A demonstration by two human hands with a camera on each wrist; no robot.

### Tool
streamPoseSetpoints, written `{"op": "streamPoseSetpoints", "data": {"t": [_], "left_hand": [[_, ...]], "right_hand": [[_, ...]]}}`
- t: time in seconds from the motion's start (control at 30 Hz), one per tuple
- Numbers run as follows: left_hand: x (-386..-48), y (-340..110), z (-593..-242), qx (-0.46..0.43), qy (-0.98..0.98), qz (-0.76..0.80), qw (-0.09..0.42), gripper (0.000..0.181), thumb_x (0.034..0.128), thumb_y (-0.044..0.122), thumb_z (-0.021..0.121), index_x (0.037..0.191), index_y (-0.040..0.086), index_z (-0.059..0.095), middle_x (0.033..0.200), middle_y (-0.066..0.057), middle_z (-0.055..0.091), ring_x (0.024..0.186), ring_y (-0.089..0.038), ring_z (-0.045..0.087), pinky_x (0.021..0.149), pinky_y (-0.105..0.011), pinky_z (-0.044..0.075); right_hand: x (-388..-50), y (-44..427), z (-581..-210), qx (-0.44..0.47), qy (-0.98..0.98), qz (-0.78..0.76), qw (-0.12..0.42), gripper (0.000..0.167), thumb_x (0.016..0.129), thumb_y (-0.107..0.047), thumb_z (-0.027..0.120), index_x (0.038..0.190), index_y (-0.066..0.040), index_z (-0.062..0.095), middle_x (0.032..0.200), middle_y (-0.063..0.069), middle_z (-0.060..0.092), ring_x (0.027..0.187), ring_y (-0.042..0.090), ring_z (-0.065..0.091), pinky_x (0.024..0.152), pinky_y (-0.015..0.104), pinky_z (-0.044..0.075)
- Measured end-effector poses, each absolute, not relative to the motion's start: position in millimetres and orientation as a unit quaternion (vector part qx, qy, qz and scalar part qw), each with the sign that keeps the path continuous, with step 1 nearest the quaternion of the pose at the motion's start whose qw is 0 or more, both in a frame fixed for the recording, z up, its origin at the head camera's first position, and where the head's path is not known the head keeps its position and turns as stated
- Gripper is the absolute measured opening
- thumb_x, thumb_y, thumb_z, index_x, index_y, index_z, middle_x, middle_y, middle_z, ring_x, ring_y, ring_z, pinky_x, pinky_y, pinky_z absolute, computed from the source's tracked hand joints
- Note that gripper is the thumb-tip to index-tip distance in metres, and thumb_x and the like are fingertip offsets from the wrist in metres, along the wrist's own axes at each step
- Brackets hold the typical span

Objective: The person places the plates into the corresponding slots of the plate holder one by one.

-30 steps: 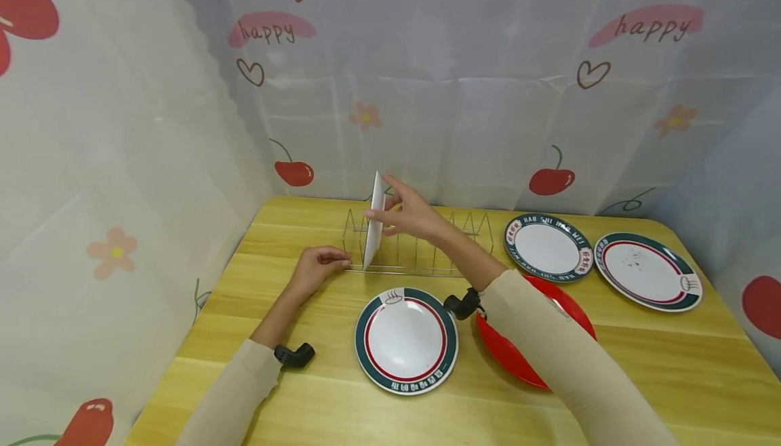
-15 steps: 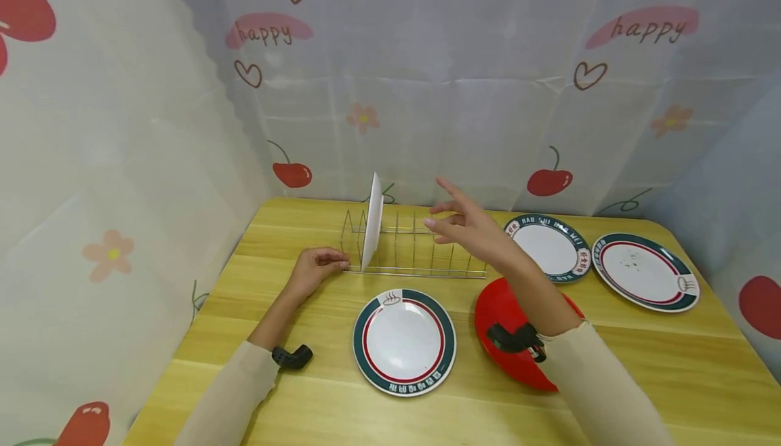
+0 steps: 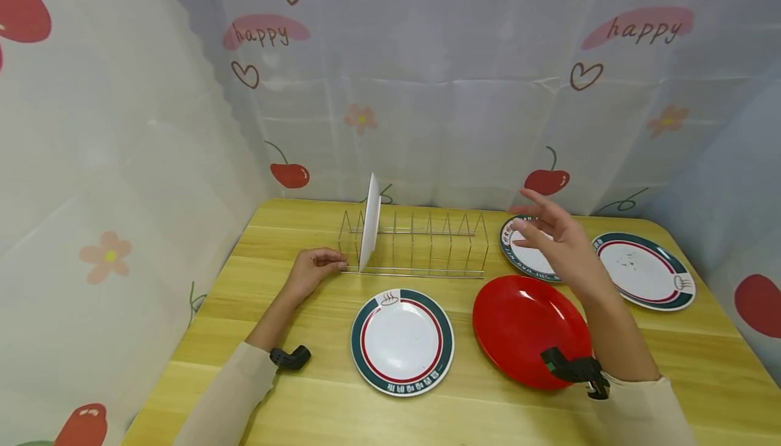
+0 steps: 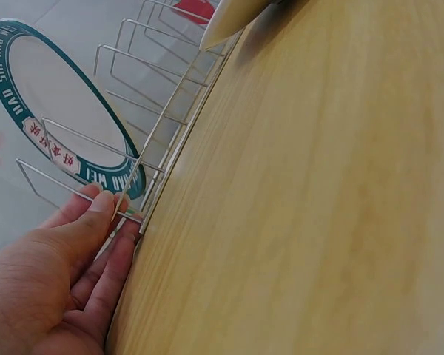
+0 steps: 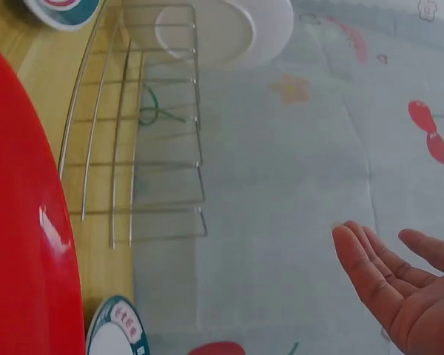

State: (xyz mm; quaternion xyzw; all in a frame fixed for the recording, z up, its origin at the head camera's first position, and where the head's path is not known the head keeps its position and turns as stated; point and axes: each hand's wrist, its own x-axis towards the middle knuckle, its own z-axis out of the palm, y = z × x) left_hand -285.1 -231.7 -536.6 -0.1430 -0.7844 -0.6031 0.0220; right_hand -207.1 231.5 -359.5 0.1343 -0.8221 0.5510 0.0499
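Plates lie nearest: a round white plate with green rim and red ring (image 3: 403, 343) at lower centre, a glossy red oval plate (image 3: 518, 327) to its right. Beyond, the left hand (image 3: 316, 270) pinches a silver wire rack (image 3: 421, 272) at its left end, near a green-rimmed white plate standing on edge (image 3: 369, 226) inside. The right hand (image 3: 564, 251), fingers apart, holds nothing at right. Racking seems between plates; the next move likely calls for lifting a rim.
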Motion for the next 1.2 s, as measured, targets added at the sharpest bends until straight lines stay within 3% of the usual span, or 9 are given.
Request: {"op": "streamPoseSetpoints", "data": {"t": [0.27, 0.57, 0.93, 1.2], "left_hand": [[-285, -232, -537, -0.147, -0.783, -0.604, 0.019, 0.014, 0.0876, 0.006, 0.080, 0.098, -0.002, 0.077, 0.100, -0.018, 0.076, 0.087, -0.015, 0.074, 0.077, -0.025, 0.060], [-286, -234, -536, -0.133, -0.788, -0.600, 0.012, 0.014, 0.0887, 0.002, 0.077, 0.101, -0.004, 0.077, 0.103, -0.018, 0.075, 0.090, -0.016, 0.074, 0.077, -0.024, 0.060], [-275, -224, -522, -0.145, -0.780, -0.608, 0.010, 0.012, 0.0893, -0.004, 0.074, 0.100, -0.009, 0.075, 0.101, -0.021, 0.075, 0.089, -0.016, 0.073, 0.077, -0.023, 0.059], [-283, -230, -531, -0.130, -0.793, -0.596, 0.010, 0.013, 0.0892, 0.001, 0.077, 0.101, -0.005, 0.077, 0.103, -0.020, 0.075, 0.090, -0.016, 0.073, 0.077, -0.023, 0.059]], "right_hand": [[-209, 294, -372, 0.103, -0.803, 0.574, 0.120, 0.058, 0.104, -0.013, 0.058, 0.158, -0.021, 0.037, 0.129, -0.006, 0.060, 0.106, 0.000, 0.064, 0.080, 0.014, 0.055], [-220, 348, -395, 0.053, -0.690, 0.705, 0.153, 0.059, 0.103, -0.011, 0.060, 0.157, -0.017, 0.039, 0.128, -0.003, 0.062, 0.104, 0.003, 0.066, 0.075, 0.014, 0.056], [-218, 399, -415, -0.099, -0.677, 0.708, 0.174, 0.064, 0.098, -0.025, 0.070, 0.156, -0.024, 0.042, 0.121, -0.010, 0.059, 0.097, -0.003, 0.062, 0.075, 0.007, 0.051], [-215, 420, -431, -0.174, -0.675, 0.696, 0.176, 0.068, 0.095, -0.033, 0.073, 0.155, -0.026, 0.043, 0.140, -0.004, 0.053, 0.097, -0.003, 0.058, 0.072, 0.006, 0.051]]}}
